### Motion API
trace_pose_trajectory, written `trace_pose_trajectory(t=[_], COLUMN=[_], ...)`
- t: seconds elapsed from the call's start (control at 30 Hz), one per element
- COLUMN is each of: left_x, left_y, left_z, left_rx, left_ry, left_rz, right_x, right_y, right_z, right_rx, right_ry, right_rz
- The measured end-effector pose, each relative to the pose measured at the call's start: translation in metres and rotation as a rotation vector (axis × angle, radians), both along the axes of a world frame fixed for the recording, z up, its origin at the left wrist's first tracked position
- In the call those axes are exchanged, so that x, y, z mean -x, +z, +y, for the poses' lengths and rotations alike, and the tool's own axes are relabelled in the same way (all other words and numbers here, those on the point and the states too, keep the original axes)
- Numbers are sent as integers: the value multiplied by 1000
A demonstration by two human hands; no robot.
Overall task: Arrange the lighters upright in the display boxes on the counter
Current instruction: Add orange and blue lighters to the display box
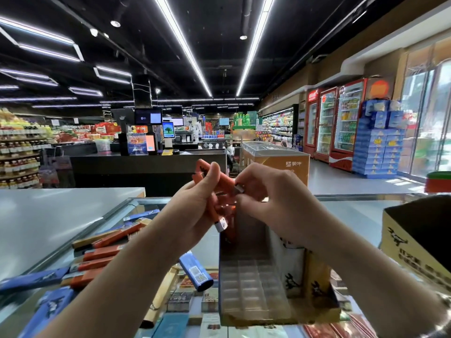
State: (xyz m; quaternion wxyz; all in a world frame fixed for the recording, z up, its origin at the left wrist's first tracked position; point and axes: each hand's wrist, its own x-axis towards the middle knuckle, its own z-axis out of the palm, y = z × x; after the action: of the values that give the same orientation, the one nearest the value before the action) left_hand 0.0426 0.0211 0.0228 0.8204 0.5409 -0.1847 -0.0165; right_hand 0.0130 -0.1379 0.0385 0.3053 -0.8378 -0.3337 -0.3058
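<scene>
Left hand (195, 203) grips orange lighters (207, 189); right hand (266, 191) pinches one's metal top. Glass worktop (117, 215) carries loose lighters and an open display box (256, 276); supermarket aisles beyond.

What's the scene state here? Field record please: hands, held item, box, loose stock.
left hand: grips a bunch of orange lighters, raised above the counter
right hand: pinches the metal end of one lighter in that bunch
display box: open, directly below the hands; clear slotted tray mostly unfilled, a few orange lighters at its far end
loose stock: orange and blue lighters lying flat on the glass counter, left of the box
second box: open, at the right edge; contents not visible
</scene>
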Motion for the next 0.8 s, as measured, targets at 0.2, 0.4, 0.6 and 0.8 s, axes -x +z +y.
trace_pose_trajectory(t=[0.2,0.4,0.6,0.8], left_x=[1,-6,-4,-3], left_y=[-1,-7,-6,-6], left_z=[7,9,13,13], left_rx=[-250,-721,-1051,-1065], left_ry=[183,316,130,76], left_rz=[7,-77,-30,-48], right_x=[-14,-26,-28,-27], right_y=[7,7,18,25], right_z=[-21,-31,-19,-5], right_rx=[-274,-298,-70,133], right_ry=[84,68,55,-9], right_rz=[166,275,403,419])
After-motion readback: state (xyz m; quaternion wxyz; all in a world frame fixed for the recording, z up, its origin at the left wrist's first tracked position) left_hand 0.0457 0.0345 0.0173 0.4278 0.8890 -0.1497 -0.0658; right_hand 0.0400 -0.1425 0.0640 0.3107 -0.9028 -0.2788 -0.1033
